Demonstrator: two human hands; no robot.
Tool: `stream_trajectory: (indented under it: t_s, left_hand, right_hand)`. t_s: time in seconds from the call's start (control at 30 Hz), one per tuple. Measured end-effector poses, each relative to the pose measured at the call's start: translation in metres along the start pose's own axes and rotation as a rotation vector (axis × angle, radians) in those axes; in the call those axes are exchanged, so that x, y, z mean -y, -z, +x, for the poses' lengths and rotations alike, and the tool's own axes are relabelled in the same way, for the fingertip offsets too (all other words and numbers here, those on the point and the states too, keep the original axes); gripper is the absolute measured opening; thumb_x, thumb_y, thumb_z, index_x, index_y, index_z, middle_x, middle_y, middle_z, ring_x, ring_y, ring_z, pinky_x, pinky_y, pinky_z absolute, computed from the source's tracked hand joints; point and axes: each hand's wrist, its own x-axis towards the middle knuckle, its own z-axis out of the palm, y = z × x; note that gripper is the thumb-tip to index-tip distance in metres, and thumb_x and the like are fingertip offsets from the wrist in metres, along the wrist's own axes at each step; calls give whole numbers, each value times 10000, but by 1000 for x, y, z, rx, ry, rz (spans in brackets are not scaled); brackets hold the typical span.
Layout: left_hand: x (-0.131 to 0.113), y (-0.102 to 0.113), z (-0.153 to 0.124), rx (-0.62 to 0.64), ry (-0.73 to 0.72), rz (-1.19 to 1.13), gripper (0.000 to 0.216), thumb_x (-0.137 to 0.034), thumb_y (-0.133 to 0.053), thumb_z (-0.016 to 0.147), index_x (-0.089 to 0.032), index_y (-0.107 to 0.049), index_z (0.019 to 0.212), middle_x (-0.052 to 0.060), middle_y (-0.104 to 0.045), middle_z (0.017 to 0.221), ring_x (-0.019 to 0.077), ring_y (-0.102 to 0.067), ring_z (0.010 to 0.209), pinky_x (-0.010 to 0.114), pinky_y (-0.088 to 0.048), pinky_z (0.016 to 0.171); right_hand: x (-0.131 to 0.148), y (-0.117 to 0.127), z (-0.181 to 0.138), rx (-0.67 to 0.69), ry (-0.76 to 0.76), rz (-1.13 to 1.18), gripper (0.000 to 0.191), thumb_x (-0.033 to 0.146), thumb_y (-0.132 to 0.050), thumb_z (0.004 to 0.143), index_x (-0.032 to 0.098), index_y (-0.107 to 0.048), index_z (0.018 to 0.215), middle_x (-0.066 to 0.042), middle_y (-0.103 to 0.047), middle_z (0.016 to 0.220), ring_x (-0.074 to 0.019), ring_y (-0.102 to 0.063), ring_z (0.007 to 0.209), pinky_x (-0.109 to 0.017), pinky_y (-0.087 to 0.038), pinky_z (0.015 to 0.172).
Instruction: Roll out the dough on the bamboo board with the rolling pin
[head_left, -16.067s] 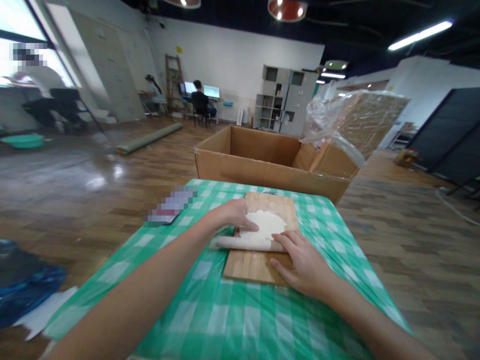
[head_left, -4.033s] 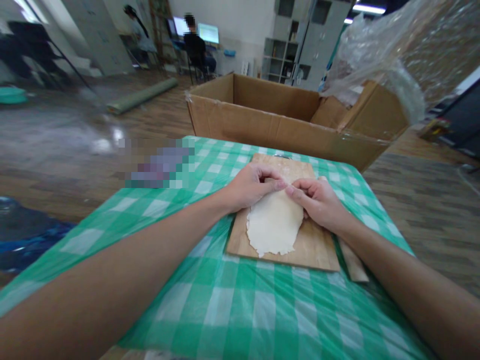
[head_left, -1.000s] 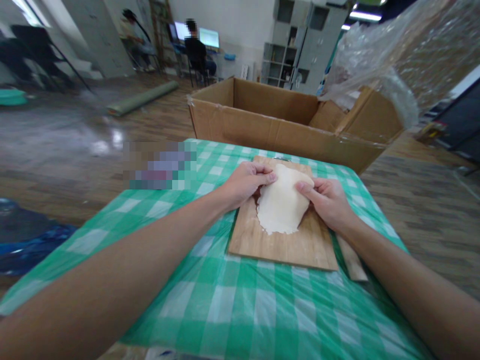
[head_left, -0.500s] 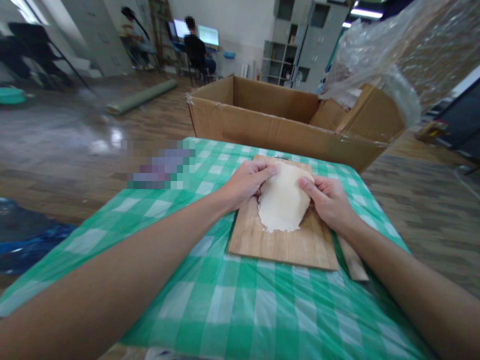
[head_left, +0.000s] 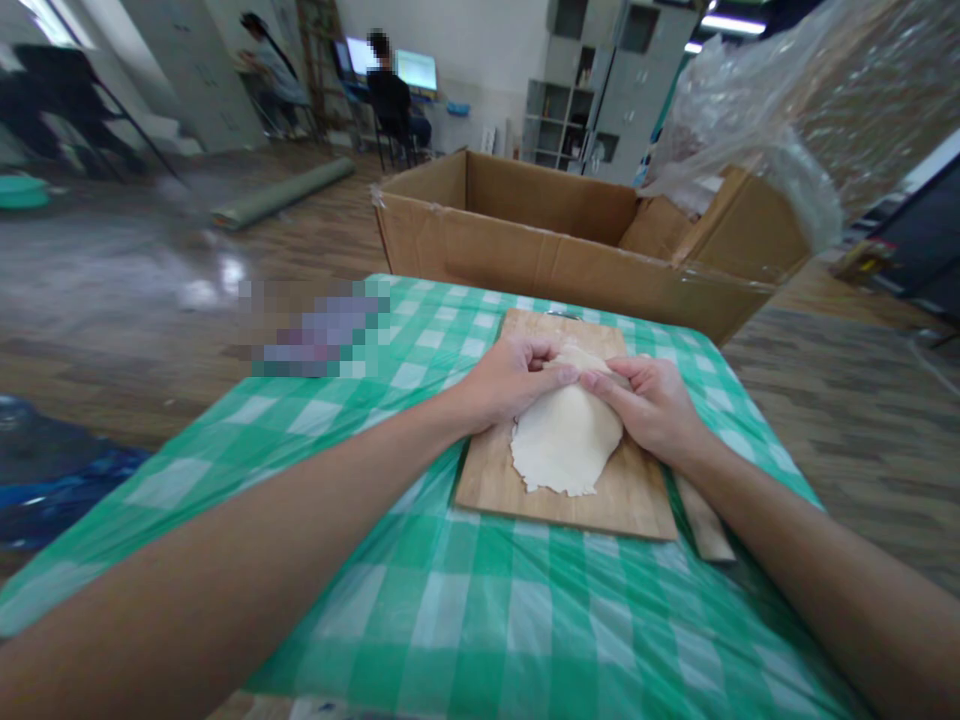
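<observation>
A flat, pale sheet of dough [head_left: 568, 440] with a ragged near edge lies over a wooden cutting board [head_left: 517, 494]. My left hand [head_left: 517, 378] pinches its far left part between thumb and fingers. On the far right part, my right hand [head_left: 646, 400] grips the dough the same way. Both thumbs almost meet on top, and the dough between them is bunched. Some fingertips are hidden under or behind the dough. Beside the board's right edge, partly under my right forearm, is a flat wooden handle-like piece [head_left: 705, 520].
The table wears a green-and-white checked plastic cloth [head_left: 420, 600]. Beyond it stands a large open cardboard box [head_left: 540, 250] with clear plastic wrap [head_left: 780, 150] at its right. A blurred-out item [head_left: 322, 335] lies at the table's left edge. Two people sit in the background.
My hands have come closer together, bringing the thumbs nearly into contact. The dough's far edge is now bunched between them, and its near edge sits lower, closer to me on the board.
</observation>
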Motion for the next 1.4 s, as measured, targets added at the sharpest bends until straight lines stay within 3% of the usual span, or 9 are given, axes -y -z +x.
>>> stream_trajectory:
  t_s: [0.17, 0.3, 0.4, 0.67, 0.87, 1.07, 1.17, 1.4]
  left_hand:
    - [4, 0, 4, -104, -56, -94, 244, -373, -797, 828, -168, -665, 822, 19, -694, 773, 130, -629, 677, 217, -418, 563]
    - [3, -1, 5, -144, -47, -150, 236, -369, -779, 858, -159, -676, 827, 15, -682, 744, 109, -587, 625, 210, -397, 544]
    - [6, 0, 7, -182, -45, -216, 215, -364, -743, 893, -157, -704, 850, 22, -697, 768, 115, -610, 664, 215, -447, 591]
    - [11, 1, 11, -298, -22, -374, 274, -382, -825, 812, -147, -773, 943, 44, -763, 870, 151, -666, 743, 247, -520, 668]
    - [9, 1, 11, -261, -59, -400, 354, -450, -874, 779, -157, -793, 960, 60, -783, 933, 161, -692, 808, 254, -550, 722]
    - [4, 2, 7, -116, 58, -351, 351, -448, -833, 826, -141, -775, 988, 94, -784, 874, 191, -720, 777, 268, -549, 660]
    - [2, 0, 3, -109, 48, -278, 312, -422, -811, 846, -140, -778, 976, 94, -788, 880, 180, -712, 738, 264, -540, 641]
    - [-3, -2, -1, 4, -15, -44, 253, -420, -758, 878, -169, -777, 899, 56, -766, 827, 153, -666, 659, 231, -457, 531]
  right_hand:
    - [-2, -3, 0, 11, -91, 199, 360, 553, -753, 897, 195, -777, 918, -23, -741, 762, -151, -604, 598, -240, -431, 485]
    - [-6, -4, 2, -62, -103, 213, 375, 547, -778, 878, 179, -762, 807, -22, -717, 705, -133, -570, 558, -231, -406, 466]
    - [-5, -5, 3, -100, -98, 321, 356, 546, -785, 873, 190, -781, 864, -21, -735, 733, -147, -604, 587, -240, -458, 502]
    - [-5, -6, 7, -152, -70, 325, 375, 574, -795, 855, 200, -796, 818, -27, -762, 763, -181, -662, 644, -281, -543, 583]
    - [-14, -5, 6, -53, -121, 386, 388, 598, -794, 850, 217, -815, 917, -41, -801, 854, -210, -712, 689, -316, -587, 628]
    - [-17, -4, 5, -98, -52, 347, 336, 532, -787, 887, 205, -816, 955, -45, -806, 890, -193, -709, 717, -288, -568, 632]
    - [-15, -4, 5, -43, -74, 368, 360, 551, -795, 870, 206, -801, 969, -47, -800, 882, -196, -712, 713, -289, -572, 623]
    - [-1, -1, -2, -69, -15, -5, 410, 579, -785, 862, 188, -750, 743, -31, -722, 683, -169, -625, 572, -250, -428, 447]
